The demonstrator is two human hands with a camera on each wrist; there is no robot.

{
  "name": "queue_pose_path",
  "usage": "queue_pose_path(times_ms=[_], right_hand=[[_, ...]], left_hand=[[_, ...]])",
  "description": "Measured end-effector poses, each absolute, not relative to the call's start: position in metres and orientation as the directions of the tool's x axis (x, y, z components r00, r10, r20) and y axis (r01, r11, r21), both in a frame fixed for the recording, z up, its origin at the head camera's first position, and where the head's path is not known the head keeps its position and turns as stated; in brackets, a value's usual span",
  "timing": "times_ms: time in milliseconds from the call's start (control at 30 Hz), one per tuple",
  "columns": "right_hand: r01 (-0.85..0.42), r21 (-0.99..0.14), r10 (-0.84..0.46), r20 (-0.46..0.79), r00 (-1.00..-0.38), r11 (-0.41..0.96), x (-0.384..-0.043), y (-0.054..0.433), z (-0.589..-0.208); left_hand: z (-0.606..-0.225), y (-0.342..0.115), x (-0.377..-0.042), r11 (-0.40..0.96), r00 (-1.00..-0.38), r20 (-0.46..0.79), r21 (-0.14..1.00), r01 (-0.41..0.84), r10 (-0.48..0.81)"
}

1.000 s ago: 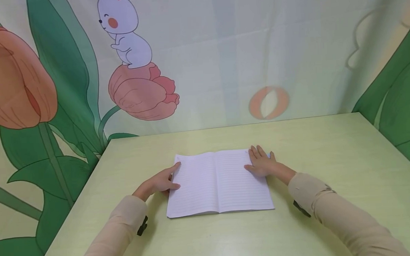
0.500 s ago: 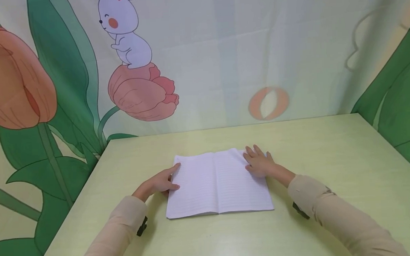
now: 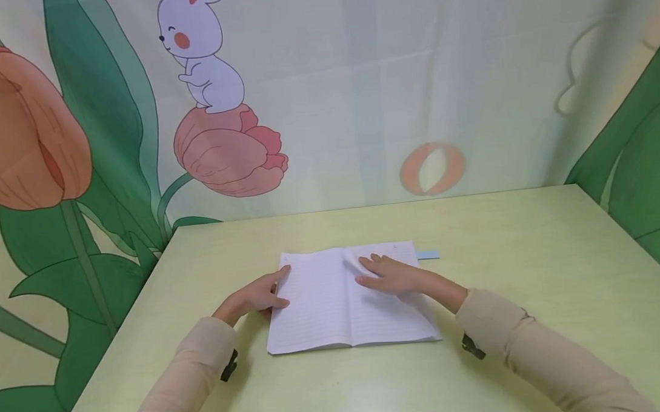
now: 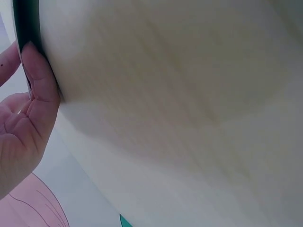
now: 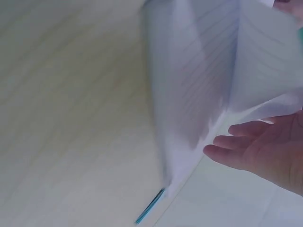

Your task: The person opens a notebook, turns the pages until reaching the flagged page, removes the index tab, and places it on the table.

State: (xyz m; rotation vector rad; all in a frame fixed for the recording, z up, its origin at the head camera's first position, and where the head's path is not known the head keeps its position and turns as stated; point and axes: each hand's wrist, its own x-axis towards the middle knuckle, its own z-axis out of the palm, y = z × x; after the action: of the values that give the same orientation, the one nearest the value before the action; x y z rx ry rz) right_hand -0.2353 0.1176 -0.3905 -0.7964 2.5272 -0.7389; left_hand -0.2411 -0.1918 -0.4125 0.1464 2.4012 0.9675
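A ruled notebook [image 3: 319,300] lies spread wide on the table. At its left edge my left hand [image 3: 258,292] grips it, thumb and index finger on top; in the left wrist view another finger reaches under the dark edge of the cover. Over the right half, my right hand [image 3: 394,276] touches a loose page with nearly straight fingers. That page [image 5: 267,56] bends up toward the spine and hides the thumb in the right wrist view. Several fingertips [image 5: 220,153] extend past the page's top edge. A pale blue strip [image 3: 428,255] protrudes at the upper right.
The light wooden table [image 3: 517,242] surrounds the notebook. Behind it hangs a curtain [image 3: 326,109] printed with a rabbit and tulips. Both forearms wear beige sleeves [image 3: 553,350] with dark bands beneath.
My right hand has moved left from the right page's upper corner toward the spine, bending the page with it. The blue strip now shows more fully. My left hand has stayed in place.
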Motion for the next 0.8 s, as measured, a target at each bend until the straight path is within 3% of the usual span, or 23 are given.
queue_pose_path(times_ms=[333,800], right_hand=[[-0.355,-0.583,-0.574,-0.243,-0.782,0.731,-0.215,0.087,-0.384],[-0.438,-0.555,-0.621,-0.192,-0.760,0.707,-0.199,0.060,-0.389]], left_hand=[[-0.410,-0.191,-0.241,0.762,-0.858,-0.441,0.641,-0.095,0.265],[-0.412,-0.194,-0.240,0.694,-0.833,-0.466,0.705,-0.146,0.298]])
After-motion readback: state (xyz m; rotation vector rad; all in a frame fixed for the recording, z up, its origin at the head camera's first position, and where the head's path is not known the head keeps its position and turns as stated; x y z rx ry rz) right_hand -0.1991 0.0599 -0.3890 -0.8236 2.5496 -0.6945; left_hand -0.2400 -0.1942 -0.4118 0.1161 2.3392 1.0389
